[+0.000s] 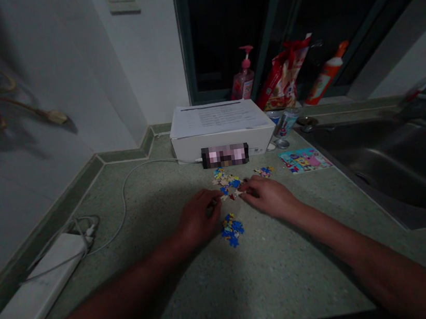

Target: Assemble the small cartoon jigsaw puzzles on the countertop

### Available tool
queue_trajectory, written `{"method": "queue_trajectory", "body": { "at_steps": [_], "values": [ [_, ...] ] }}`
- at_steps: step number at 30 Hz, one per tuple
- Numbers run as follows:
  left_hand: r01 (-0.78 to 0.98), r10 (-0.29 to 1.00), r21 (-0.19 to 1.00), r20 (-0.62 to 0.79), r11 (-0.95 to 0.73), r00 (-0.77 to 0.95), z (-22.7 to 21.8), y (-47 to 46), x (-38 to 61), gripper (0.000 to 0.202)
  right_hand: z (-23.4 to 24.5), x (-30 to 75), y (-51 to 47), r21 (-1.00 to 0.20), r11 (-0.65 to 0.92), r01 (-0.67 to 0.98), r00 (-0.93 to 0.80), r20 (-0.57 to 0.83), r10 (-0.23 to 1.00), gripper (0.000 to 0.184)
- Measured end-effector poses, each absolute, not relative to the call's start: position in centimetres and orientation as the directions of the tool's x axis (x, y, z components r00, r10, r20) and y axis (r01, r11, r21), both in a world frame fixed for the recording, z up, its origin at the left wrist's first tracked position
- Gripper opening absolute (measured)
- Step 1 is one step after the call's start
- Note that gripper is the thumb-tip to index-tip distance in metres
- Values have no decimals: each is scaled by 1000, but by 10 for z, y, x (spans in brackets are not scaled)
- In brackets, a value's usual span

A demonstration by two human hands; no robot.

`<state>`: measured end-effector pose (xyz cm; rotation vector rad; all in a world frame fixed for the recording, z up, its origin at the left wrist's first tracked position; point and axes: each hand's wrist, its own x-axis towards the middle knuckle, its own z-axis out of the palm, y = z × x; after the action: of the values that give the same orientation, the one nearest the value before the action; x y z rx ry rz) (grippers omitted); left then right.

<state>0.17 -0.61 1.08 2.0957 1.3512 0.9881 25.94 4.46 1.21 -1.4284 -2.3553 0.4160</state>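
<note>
My left hand (201, 214) rests on the counter with thumb and fingers pinched on a small pale jigsaw piece (224, 196). Facing it, my right hand (267, 194) pinches another light jigsaw piece (242, 192). Between the fingertips lie a reddish-brown piece (231, 197) and other small bits; whether they are joined I cannot tell. Just beyond is a loose cluster of jigsaw pieces (223, 178), pale, yellow and blue. Nearer to me sits a mostly blue and yellow pile of pieces (232, 230). A smaller heap of pieces (264, 171) lies behind my right hand.
A white box (222, 140) with printed paper stands behind, a cabled phone (225, 156) against its front. Right are a colourful picture card (305, 160), a can (286, 122) and a steel sink (394, 167). A white power strip (38, 295) lies left.
</note>
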Motion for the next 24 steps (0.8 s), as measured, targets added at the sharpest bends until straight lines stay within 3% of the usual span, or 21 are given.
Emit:
{"method": "queue_trajectory", "body": {
  "at_steps": [9, 12, 16, 20, 24],
  "values": [
    [593, 889, 662, 348, -458, 297, 9, -4, 2, 24, 7, 251, 40, -235, 492, 838, -457, 190, 869, 16],
    [587, 891, 671, 345, -453, 293, 9, -4, 3, 24, 11, 250, 39, -224, 496, 839, -453, 217, 865, 17],
    [591, 902, 681, 323, -433, 288, 11, -5, 3, 23, 12, 251, 41, -457, 421, 784, -337, 255, 906, 15],
    [579, 904, 695, 305, -427, 300, 10, -6, 1, 20, 7, 247, 45, -771, 280, 572, -252, 160, 954, 13],
    [552, 896, 705, 337, -445, 290, 5, -4, 2, 24, 7, 236, 39, -885, 166, 435, -258, 54, 965, 16]
  ]
}}
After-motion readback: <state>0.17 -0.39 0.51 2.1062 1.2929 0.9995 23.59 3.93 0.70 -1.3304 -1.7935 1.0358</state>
